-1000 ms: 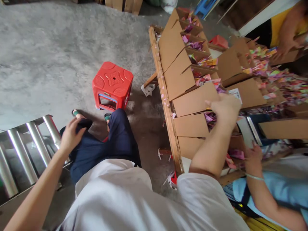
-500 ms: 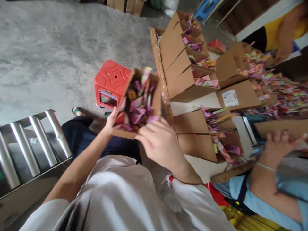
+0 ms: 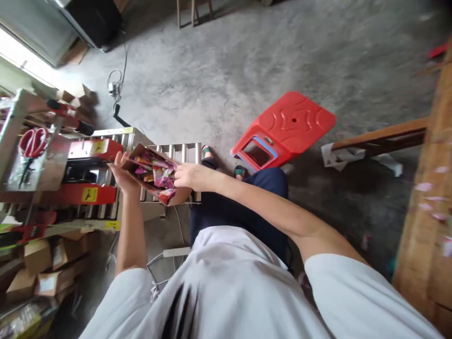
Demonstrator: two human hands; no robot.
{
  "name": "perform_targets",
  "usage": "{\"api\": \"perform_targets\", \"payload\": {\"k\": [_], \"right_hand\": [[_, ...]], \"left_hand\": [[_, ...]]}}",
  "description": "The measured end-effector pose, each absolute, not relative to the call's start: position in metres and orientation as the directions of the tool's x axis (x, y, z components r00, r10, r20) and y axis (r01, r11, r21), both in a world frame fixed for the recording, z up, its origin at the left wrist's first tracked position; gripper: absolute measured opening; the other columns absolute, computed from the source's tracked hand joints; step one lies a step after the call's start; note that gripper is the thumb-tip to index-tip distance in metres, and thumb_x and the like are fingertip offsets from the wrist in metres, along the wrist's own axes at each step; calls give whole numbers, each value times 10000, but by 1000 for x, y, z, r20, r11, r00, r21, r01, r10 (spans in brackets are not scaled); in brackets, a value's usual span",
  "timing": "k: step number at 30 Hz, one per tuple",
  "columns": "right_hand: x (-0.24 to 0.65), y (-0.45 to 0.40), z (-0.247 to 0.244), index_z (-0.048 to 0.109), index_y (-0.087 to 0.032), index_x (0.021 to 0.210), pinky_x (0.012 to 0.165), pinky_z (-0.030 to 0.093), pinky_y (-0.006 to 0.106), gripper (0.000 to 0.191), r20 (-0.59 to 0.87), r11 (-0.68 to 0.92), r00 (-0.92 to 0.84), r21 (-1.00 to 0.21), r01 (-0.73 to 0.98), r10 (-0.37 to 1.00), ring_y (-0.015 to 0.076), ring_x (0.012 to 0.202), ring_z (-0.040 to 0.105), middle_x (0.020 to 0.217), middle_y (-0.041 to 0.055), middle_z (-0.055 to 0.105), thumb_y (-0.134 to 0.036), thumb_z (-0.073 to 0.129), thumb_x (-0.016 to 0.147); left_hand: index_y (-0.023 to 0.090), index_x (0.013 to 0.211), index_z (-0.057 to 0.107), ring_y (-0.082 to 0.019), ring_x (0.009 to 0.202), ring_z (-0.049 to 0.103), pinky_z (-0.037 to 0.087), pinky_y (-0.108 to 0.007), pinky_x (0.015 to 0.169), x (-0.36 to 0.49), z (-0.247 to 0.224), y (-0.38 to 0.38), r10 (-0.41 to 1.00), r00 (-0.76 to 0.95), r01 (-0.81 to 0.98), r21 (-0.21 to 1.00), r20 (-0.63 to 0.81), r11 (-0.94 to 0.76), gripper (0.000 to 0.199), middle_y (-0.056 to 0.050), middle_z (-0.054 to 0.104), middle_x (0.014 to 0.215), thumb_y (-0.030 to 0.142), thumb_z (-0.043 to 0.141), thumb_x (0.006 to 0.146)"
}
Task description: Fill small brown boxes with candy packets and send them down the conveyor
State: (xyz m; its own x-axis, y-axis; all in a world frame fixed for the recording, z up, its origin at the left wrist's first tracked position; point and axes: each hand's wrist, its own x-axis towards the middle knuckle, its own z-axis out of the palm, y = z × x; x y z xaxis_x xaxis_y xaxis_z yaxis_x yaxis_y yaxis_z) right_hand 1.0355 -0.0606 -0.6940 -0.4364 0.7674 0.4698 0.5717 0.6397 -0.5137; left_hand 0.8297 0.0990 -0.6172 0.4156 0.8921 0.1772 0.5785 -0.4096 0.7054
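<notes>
An open cardboard box (image 3: 180, 195) filled with pink and purple packets (image 3: 157, 172) is held over the metal roller conveyor (image 3: 184, 153). My left hand (image 3: 127, 176) supports its left end, palm against the cardboard with some fingers spread. At the right end, my right hand (image 3: 189, 177) grips the box, fingers curled at the edge beside the packets. Just left of the box stands a machine with red side parts (image 3: 95, 194) and yellow labels.
A red plastic stool (image 3: 300, 117) stands on the concrete floor to the right. Red-handled scissors (image 3: 33, 142) hang at the far left, above small cardboard boxes (image 3: 37, 256). A wooden frame edge (image 3: 420, 202) runs down the right side. Cables lie beneath the conveyor.
The view has swung left, from the table of boxes and co-workers to the conveyor and machine. Both hands have carried the filled box over to the rollers.
</notes>
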Motion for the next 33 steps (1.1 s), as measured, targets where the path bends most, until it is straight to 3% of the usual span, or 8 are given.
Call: {"api": "perform_targets", "payload": {"k": [4,8,12,17,23,28,31,33], "right_hand": [[1017,-72,-704,587,-161,1294,1226,272,562,323,536,452,-17,-693,562,844,264,1476,322,1506,155,458,-271,469,1013],[970,-96,-694,327,-106,1549,1233,187,606,904,372,263,116,-813,519,921,372,1553,53,1647,239,172,-645,603,876],[942,-79,-680,211,-163,1608,1234,61,624,869,268,197,52,-812,549,962,352,1559,25,1678,187,70,-583,559,931],[940,-44,-683,260,-164,1593,1210,-29,664,647,165,106,34,-768,632,986,281,1568,34,1674,139,58,-399,423,1014],[930,-31,-685,441,-141,1498,1208,73,695,525,181,89,73,-748,658,981,283,1562,106,1663,148,153,-326,433,1006],[950,-42,-697,447,-171,1497,1220,119,669,519,364,269,60,-781,563,930,284,1532,232,1614,162,325,-153,419,979],[967,-67,-708,492,-229,1469,1243,157,616,516,393,243,270,-857,455,879,247,1519,269,1582,94,409,-109,337,992],[973,-85,-716,493,-224,1469,1239,241,571,495,325,173,451,-922,347,831,245,1495,321,1549,104,451,-148,351,1001]], "left_hand": [[184,1084,693,-198,975,681,554,-339,919,799,-613,115,882,285,506,722,375,-471,465,-63,711,1061,583,666,846],[193,1078,714,-189,1000,677,546,-322,934,798,-616,108,847,336,541,652,412,-531,308,-55,713,1058,422,670,876],[209,1049,741,-190,987,690,545,-333,953,793,-601,101,855,374,601,608,360,-519,248,-48,730,1026,368,665,874],[219,993,774,-200,875,712,571,-324,838,779,-576,99,879,474,724,546,48,-421,270,-50,760,932,422,654,860],[168,878,768,-230,801,700,529,-309,726,794,-572,117,789,609,790,146,-78,-596,350,-87,755,865,458,574,869],[135,1134,676,-309,854,695,510,-389,786,829,-592,129,762,614,700,-302,-208,-647,386,-151,737,874,222,495,805],[103,1127,643,-333,859,684,491,-431,833,840,-606,123,780,584,664,-419,-228,-619,390,-177,717,830,167,498,770],[133,1070,654,-322,880,674,476,-440,872,840,-612,114,777,616,684,-403,-128,-608,327,-168,710,834,170,480,795]]}}
